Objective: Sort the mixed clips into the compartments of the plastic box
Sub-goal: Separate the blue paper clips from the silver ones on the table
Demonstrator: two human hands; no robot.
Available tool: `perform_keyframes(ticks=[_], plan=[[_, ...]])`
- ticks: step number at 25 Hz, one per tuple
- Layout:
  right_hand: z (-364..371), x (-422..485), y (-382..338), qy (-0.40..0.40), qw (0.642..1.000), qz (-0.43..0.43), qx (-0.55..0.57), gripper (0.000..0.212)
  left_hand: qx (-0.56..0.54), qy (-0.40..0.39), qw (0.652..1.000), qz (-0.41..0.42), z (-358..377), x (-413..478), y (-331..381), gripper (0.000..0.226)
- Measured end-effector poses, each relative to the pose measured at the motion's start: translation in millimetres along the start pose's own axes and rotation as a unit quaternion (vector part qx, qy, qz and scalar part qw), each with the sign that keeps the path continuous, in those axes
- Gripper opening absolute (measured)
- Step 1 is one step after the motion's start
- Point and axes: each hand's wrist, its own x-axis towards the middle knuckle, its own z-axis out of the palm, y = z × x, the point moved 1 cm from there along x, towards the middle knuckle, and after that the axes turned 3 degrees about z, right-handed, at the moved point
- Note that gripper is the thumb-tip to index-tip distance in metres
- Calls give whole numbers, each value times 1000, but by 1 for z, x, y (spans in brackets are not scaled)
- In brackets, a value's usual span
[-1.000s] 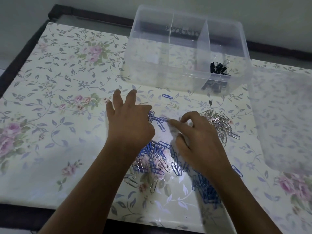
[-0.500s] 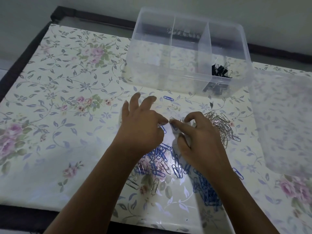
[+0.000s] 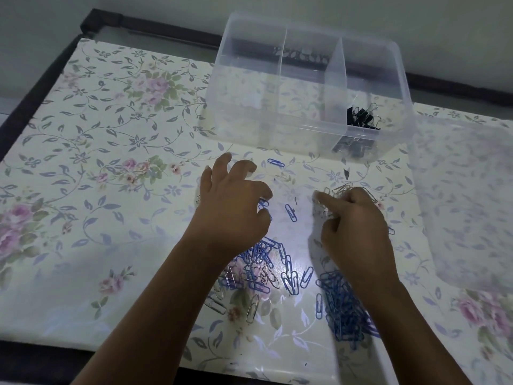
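Blue paper clips [image 3: 341,304] lie heaped on the floral tablecloth [image 3: 97,168], below the plastic box [image 3: 277,137]. I see the left hand [image 3: 233,207] over them with its fingers spread. The right hand [image 3: 355,226] curls over the silver clips [image 3: 340,189], index finger out; I cannot tell whether it pinches any. Black binder clips [image 3: 361,118] sit in the box's right compartment.

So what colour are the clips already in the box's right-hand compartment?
Black binder clips with silver wire handles, seen best in the head view.

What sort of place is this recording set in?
Likely a home table against a wall: a floral plastic tablecloth, a clear divided plastic box, and loose paper clips spread out for sorting.
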Motion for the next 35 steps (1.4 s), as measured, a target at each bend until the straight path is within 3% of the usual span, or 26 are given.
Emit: perform_keyframes(ticks=[4, 6, 10, 12, 15, 19, 24, 29, 35], plan=[[-9, 2, 5, 40, 999, 13, -31, 31, 14, 18, 999, -36, -2, 1, -2, 30], [-7, 1, -1, 44, 999, -31, -1, 31, 28, 46, 997, -60, -5, 2, -4, 28], [4, -5, -12, -27, 983, -173, 61, 29, 47, 75, 991, -97, -8, 0, -7, 27], [4, -6, -11, -45, 973, -201, 103, 27, 50, 79, 989, -117, -10, -1, -6, 28], [2, -4, -13, -38, 968, -208, 133, 31, 40, 86, 986, -136, -14, -1, -8, 31], [10, -1, -18, 7, 973, -227, 35, 40, 45, 81, 983, -159, -16, -1, -7, 32], [21, 9, -25, -95, 971, -218, -5, 56, 63, 58, 971, -222, -19, -2, -6, 37], [30, 27, -26, -172, 959, -223, 33, 67, 67, 50, 976, -201, -20, -1, -9, 40], [23, 22, -33, -157, 951, -258, 63, 57, 41, 75, 980, -179, -15, 2, -12, 49]])
